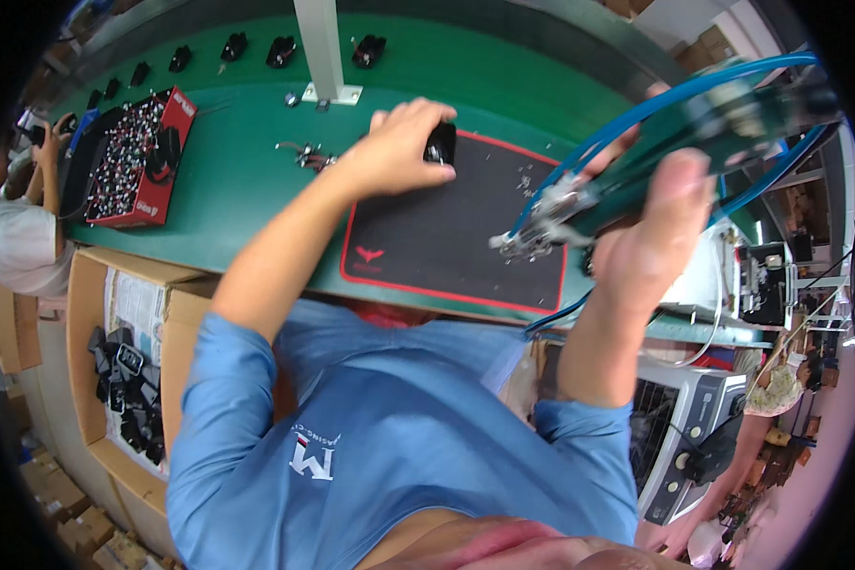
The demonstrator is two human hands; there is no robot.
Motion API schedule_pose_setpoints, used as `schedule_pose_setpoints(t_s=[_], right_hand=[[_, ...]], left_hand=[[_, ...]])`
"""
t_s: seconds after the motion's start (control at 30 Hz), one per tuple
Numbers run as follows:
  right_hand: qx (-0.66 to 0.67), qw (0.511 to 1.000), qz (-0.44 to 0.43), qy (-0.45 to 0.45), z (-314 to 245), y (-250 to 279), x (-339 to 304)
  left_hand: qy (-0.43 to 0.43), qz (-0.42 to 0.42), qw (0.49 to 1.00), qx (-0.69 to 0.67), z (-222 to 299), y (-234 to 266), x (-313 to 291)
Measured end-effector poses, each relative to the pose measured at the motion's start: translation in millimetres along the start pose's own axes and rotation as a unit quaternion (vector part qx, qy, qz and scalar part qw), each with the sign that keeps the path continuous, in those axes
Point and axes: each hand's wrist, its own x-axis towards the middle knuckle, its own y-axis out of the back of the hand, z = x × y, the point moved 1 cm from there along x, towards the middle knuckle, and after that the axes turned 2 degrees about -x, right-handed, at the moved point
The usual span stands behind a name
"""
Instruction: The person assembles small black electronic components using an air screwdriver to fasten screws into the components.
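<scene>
My left hand point(404, 152) rests at the far left part of a black mat with a red border point(427, 228). Its fingers are curled round a small black plastic housing point(441, 144), mostly covered by the hand. To the right, my right hand point(646, 233) is wrapped round a dark green power screwdriver point(627, 185), which is tilted and blurred by motion. The tool's metal nose point(532, 237) hangs over the right part of the mat, apart from the housing. Small screws point(525, 180) lie scattered on the mat near the nose.
Blue hoses point(674, 95) arc from the tool. Small wired parts point(306, 157) lie left of the mat. A red box point(176, 123) holds many small parts. Black housings point(280, 51) line the back beside a metal post point(321, 47). A cardboard box point(85, 351) stands below left; a person point(28, 233) sits beyond.
</scene>
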Motion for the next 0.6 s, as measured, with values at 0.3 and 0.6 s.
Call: schedule_pose_setpoints(t_s=[0.3,0.6], right_hand=[[-0.010,0.997,-0.050,-0.052,6.5,16.4,-39.4],[-0.343,0.887,-0.245,0.187,-3.6,-3.8,-83.5]], left_hand=[[0.094,-0.041,0.993,0.057,-94.0,-11.4,160.9],[-0.095,-0.057,0.992,0.065,-73.5,62.5,118.7]])
